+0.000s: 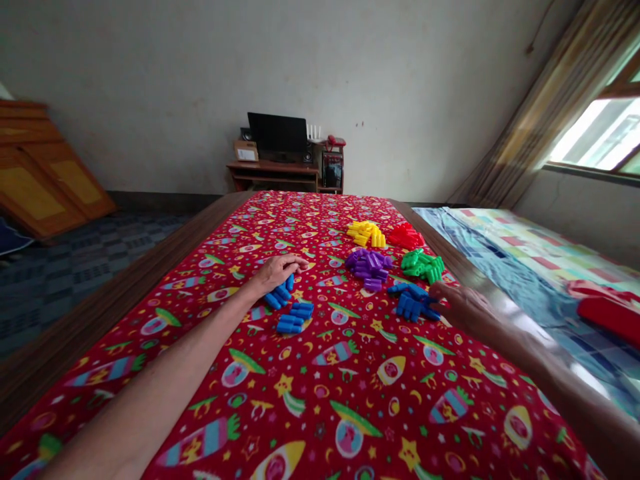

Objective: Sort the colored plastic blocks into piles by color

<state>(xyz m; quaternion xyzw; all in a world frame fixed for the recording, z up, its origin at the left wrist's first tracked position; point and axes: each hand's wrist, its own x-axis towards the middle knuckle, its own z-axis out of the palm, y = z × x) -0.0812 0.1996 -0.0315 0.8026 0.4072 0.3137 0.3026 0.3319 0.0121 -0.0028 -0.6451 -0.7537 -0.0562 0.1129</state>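
Head view shows the left hand (286,267), loosely bent, at the loose blue pieces (290,324) on the red cloth (320,393), well apart from the right hand (457,300) at the edge of the blue pile (409,308). I cannot tell whether either grips a piece.

Black monitor (277,135) on a brown desk (295,171), wooden cabinet (47,170) far left, curtain (543,110) beside a window (595,135).
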